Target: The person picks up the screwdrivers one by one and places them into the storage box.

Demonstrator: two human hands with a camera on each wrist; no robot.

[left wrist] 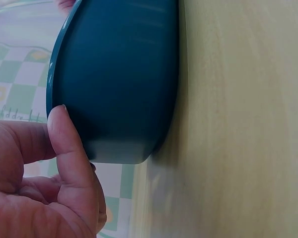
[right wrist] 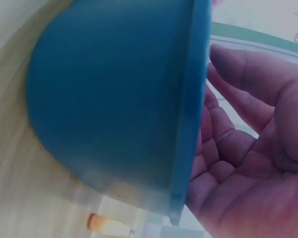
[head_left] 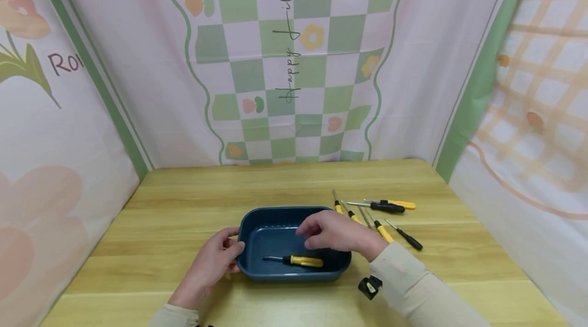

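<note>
A deep blue rectangular dish (head_left: 271, 239) stands on the wooden table. Inside it lies a screwdriver (head_left: 305, 261) with a yellow and black handle, its shaft pointing left. My left hand (head_left: 212, 261) grips the dish's left end, thumb at the rim and fingers round the outside; the left wrist view shows the thumb (left wrist: 69, 144) against the wall. Over the right part of the dish hovers my right hand (head_left: 337, 235), fingers loosely bent. Nothing shows between those fingers in the head view; in the right wrist view the dish wall partly hides the right hand (right wrist: 253, 144).
Right of the dish lie several screwdrivers, among them a large black-handled one (head_left: 388, 207), a small black-handled one (head_left: 410, 239) and a yellow-handled one (head_left: 383, 231). A patterned cloth (head_left: 294, 82) hangs behind the table (head_left: 193, 194).
</note>
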